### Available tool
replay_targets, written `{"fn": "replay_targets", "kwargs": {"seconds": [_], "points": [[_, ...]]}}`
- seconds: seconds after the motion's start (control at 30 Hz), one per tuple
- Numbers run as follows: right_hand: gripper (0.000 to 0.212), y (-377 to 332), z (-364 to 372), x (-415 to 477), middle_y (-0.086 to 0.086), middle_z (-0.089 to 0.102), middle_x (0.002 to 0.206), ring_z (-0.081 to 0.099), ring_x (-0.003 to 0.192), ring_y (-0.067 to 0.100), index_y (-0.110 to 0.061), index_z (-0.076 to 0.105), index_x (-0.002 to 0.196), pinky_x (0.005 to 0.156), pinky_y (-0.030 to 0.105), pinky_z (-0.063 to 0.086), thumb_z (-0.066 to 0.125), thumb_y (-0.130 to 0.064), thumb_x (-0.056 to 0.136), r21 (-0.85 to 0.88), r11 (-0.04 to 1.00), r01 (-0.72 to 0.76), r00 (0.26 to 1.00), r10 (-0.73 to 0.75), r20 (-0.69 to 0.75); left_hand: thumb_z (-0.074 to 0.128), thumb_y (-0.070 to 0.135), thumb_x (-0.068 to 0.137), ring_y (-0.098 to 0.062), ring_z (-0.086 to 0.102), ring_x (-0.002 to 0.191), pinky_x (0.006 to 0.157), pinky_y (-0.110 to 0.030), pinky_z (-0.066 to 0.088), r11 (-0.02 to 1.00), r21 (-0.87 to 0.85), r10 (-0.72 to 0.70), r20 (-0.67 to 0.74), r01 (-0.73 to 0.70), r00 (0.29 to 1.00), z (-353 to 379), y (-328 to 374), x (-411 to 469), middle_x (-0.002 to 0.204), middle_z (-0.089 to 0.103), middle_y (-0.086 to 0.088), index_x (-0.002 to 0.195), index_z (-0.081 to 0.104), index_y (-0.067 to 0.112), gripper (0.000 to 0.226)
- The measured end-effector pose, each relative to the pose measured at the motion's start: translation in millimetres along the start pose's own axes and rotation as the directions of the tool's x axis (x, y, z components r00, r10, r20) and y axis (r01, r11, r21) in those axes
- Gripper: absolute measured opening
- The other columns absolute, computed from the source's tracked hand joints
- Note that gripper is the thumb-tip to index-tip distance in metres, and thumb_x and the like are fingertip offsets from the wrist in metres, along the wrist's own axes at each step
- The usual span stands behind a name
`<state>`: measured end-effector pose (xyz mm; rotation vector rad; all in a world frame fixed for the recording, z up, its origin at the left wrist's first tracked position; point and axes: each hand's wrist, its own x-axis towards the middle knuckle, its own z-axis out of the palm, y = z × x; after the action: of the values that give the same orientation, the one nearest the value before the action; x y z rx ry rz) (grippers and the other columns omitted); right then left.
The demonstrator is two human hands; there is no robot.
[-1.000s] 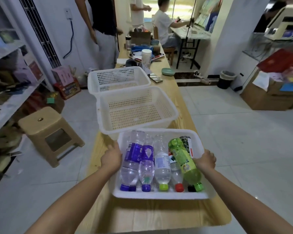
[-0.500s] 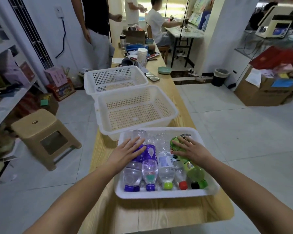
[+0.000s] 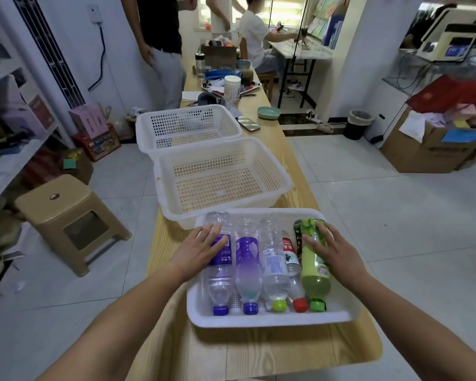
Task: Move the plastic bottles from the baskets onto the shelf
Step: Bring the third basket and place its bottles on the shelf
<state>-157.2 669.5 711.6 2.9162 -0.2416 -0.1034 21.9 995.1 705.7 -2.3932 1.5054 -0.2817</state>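
Observation:
Several plastic bottles lie side by side in the near white basket [image 3: 272, 320], caps toward me. My left hand [image 3: 201, 248] rests with straight fingers on the leftmost clear bottle with a purple label [image 3: 220, 273]. My right hand [image 3: 333, 251] lies with spread fingers over the green bottle [image 3: 315, 276] at the right end. Between them lie a second purple-label bottle [image 3: 248, 259], a clear bottle with a green cap [image 3: 274, 268] and a small red-capped bottle [image 3: 290, 254]. The shelf [image 3: 8, 163] stands along the left wall.
Two empty white baskets [image 3: 176, 213] [image 3: 149, 147] sit farther along the wooden table [image 3: 259, 350]. A tan stool [image 3: 55, 196] stands between table and shelf. A person [image 3: 162, 50] stands at the table's far left. A phone [image 3: 248, 123] and clutter lie beyond the baskets.
My hands left the sides of the near basket and moved inward onto the bottles, the left onto the purple-label bottle and the right onto the green one.

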Motion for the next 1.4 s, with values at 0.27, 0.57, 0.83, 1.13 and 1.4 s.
{"fn": "replay_targets", "kwargs": {"seconds": [0.27, 0.57, 0.83, 1.13, 1.4], "points": [[0.085, -8.1, -23.6, 15.4, 0.009, 0.048, 0.143, 0.043, 0.133, 0.031, -0.028, 0.054, 0.133, 0.113, 0.043, 0.025, 0.087, -0.022, 0.055, -0.329, 0.883, 0.335, 0.941, -0.296, 0.164, 0.092, 0.019, 0.048, -0.034, 0.039, 0.127, 0.113, -0.039, 0.023, 0.997, 0.065, 0.025, 0.059, -0.029, 0.998, -18.8, -11.1, 25.5, 0.140, 0.039, -0.016, 0.127, 0.045, 0.021, 0.092], [0.065, 13.4, -37.0, 12.5, 0.003, 0.066, 0.102, 0.060, 0.105, 0.029, -0.021, 0.070, 0.099, 0.107, 0.045, 0.029, 0.088, -0.021, 0.037, -0.474, 0.812, 0.341, 0.940, -0.305, 0.154, 0.059, 0.018, 0.090, -0.030, 0.017, 0.141, 0.117, -0.040, 0.013, 0.972, 0.216, 0.052, 0.200, -0.096, 0.978, -18.3, -27.0, 23.9, 0.153, 0.019, -0.011, 0.146, 0.023, 0.020, 0.067], [0.053, 53.8, -35.8, -23.8, 0.009, 0.059, 0.066, 0.060, 0.060, 0.030, -0.008, 0.062, 0.079, 0.066, 0.043, 0.052, 0.079, -0.021, 0.031, -0.322, 0.944, 0.073, 0.983, -0.122, -0.135, 0.077, 0.023, 0.075, -0.030, 0.048, 0.128, 0.112, -0.053, 0.030, 0.969, 0.211, 0.123, 0.026, -0.125, 0.992, -19.4, -46.9, -6.7, 0.127, 0.058, -0.011, 0.119, 0.055, 0.016, 0.050], [0.056, 16.7, -43.1, -42.5, 0.007, 0.063, 0.085, 0.062, 0.078, 0.030, -0.012, 0.048, 0.095, 0.059, 0.030, 0.039, 0.075, -0.049, 0.063, 0.263, 0.756, -0.599, 0.780, 0.625, -0.022, 0.085, 0.033, 0.065, -0.027, 0.064, 0.086, 0.074, -0.039, 0.056, 0.998, 0.064, 0.007, -0.200, 0.006, 0.980, -19.4, -72.4, -37.3, 0.095, 0.066, -0.011, 0.096, 0.062, 0.013, 0.043], [0.055, -42.2, -36.7, -34.6, 0.012, 0.067, 0.089, 0.065, 0.078, 0.029, -0.007, 0.065, 0.097, 0.071, 0.040, 0.056, 0.081, -0.049, 0.065, 0.850, -0.118, -0.513, 0.488, 0.775, 0.402, 0.080, 0.047, 0.068, -0.023, 0.060, 0.080, 0.053, -0.029, 0.047, 0.915, -0.235, -0.378, -0.227, 0.327, 0.897, -32.6, -63.3, -55.0, 0.091, 0.062, -0.007, 0.099, 0.057, 0.011, 0.053]]}}
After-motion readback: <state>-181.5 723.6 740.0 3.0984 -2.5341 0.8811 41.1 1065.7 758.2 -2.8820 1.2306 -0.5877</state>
